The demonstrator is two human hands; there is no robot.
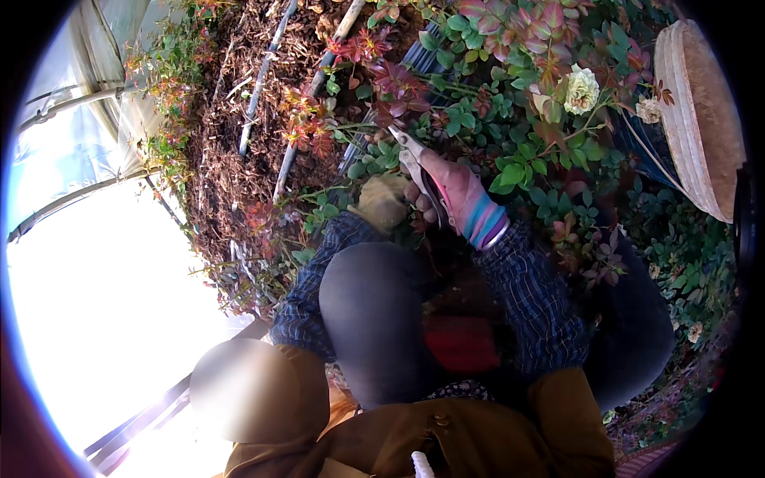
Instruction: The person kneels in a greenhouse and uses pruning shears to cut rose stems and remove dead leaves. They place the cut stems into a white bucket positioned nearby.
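Note:
My right hand point(457, 194), in a pink glove with a blue and purple cuff, grips a pair of pruning shears point(412, 149). Their metal tip points up and left, just below dark red leaves of a rose bush point(400, 95). Beside it, lower left, my left hand point(382, 200) wears a tan glove and is among green leaves and stems at the plant's base. Its fingers are mostly hidden, so what it holds cannot be told. A pale, open rose point(581, 89) stands on a stem to the upper right.
Two thin pipes point(266, 77) lie over brown mulch point(218, 137) at the upper left. A dark plastic strip point(358, 143) runs beneath the foliage. A pale, ridged round object point(675, 119) with a brown face is at the right. Clear plastic sheeting point(89, 113) hangs at the left.

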